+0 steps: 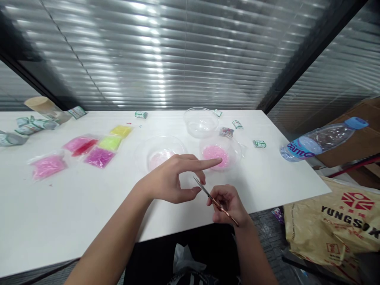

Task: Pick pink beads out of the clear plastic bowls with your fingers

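Note:
My right hand (227,204) is wrapped round a small pair of scissors (216,204) with copper-coloured handles. The narrow blades look closed and point up and left. Close to their tip is my left hand (178,178), its index finger stretched to the right and its thumb apart from it; nothing shows between them. Beyond that index finger stands a clear bowl (237,152) with pink grains (215,155). Another clear bowl (139,156), with pale pink contents (160,158), is partly hidden behind my left hand. A third clear bowl (200,122) stands farther back.
Several small bags of coloured grains (100,156) lie on the left of the white table (59,221). Rolled printed labels (259,144) lie about. A tilted water bottle (317,140) is at the right edge, above a brown sack (326,225). Blinds (178,59) stand behind.

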{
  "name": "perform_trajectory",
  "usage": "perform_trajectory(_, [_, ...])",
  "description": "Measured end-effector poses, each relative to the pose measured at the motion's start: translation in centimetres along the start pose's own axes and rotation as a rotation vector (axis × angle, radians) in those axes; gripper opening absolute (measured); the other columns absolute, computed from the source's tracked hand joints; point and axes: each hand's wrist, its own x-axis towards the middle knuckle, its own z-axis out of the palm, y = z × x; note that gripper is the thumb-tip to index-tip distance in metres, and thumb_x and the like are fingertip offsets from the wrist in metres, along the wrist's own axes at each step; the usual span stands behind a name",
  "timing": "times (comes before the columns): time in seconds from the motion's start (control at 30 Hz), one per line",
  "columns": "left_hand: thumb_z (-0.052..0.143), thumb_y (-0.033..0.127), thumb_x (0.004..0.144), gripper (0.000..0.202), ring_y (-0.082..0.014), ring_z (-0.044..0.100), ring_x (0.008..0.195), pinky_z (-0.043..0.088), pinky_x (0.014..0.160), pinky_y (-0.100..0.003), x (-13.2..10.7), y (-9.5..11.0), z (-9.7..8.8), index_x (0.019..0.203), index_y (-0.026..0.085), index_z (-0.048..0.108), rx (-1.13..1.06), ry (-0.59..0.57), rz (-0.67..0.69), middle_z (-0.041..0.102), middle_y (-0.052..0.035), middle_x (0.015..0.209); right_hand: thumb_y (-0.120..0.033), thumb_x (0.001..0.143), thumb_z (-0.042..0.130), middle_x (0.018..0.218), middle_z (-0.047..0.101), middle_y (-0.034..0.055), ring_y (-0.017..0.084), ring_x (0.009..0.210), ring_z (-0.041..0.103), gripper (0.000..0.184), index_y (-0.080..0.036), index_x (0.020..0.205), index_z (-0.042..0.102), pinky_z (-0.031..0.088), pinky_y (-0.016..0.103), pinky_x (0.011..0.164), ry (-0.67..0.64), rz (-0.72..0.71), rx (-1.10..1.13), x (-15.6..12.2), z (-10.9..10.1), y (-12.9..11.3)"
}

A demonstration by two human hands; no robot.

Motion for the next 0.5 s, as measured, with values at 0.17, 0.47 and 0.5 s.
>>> perform_trajectory(0.17, [0.057, 0.002, 0.070, 0.077, -0.0143, 0.062, 0.088, 0.046, 0.085, -0.029, 0.01, -0.16, 0.11, 0.141, 0.030, 0.042, 0.002, -0.013, 0.009, 0.071, 0.0044, 0.090, -0.047, 0.057, 0.082, 0.047, 0.043, -0.0076, 0.007, 0.042, 0.032, 0.037, -0.018, 0.071, 0.064, 0.025, 0.021, 0.042, 0.008, 0.000, -0.033, 0.02, 0.04, -0.12])
perform_trajectory(0.47, [0.056, 0.001, 0.069, 0.081, -0.0136, 0.061, 0.088, 0.046, 0.085, -0.028, 0.03, -0.48, 0.15, 0.143, 0.030, 0.039, 0.008, -0.015, 0.034, 0.071, 0.0049, 0.091, -0.050, 0.055, 0.083, 0.043, 0.042, -0.0073, 0.006, 0.039, 0.030, 0.039, -0.017, 0.067, 0.064, 0.023, 0.021, 0.040, 0.059, -0.030, -0.080, 0.15, 0.08, 0.07])
perform_trajectory(0.5, [0.055, 0.000, 0.068, 0.082, -0.0135, 0.061, 0.088, 0.046, 0.085, -0.028, 0.04, -0.53, 0.17, 0.143, 0.030, 0.038, 0.008, -0.013, 0.034, 0.071, 0.0050, 0.091, -0.048, 0.055, 0.084, 0.043, 0.042, -0.0076, 0.006, 0.039, 0.029, 0.038, -0.017, 0.066, 0.064, 0.023, 0.021, 0.040, 0.065, -0.034, -0.074, 0.17, 0.09, 0.10])
